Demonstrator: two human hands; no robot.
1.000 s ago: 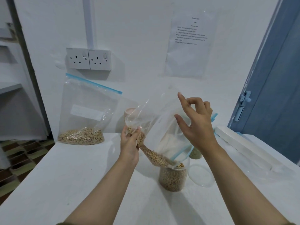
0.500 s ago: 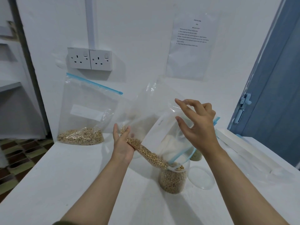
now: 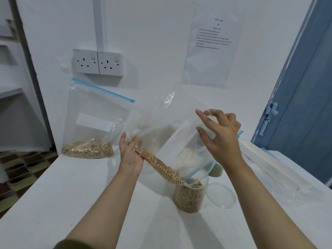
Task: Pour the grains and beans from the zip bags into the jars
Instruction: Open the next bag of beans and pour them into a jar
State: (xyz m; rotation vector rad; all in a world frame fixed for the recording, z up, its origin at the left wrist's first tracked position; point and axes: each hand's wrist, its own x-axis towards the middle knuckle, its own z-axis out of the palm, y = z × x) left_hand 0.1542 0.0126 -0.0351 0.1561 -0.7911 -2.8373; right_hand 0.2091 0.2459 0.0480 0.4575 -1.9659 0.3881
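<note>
two hands are working at centre frame over the white table. the jar, lower centre right, is taking beans sliding from the tilted bag. the left hand is pinching the bag's low corner; the right hand is pinching its upper edge. a clear lid is lying just right of the jar. farther back, at left, a second bag is leaning against the wall.
</note>
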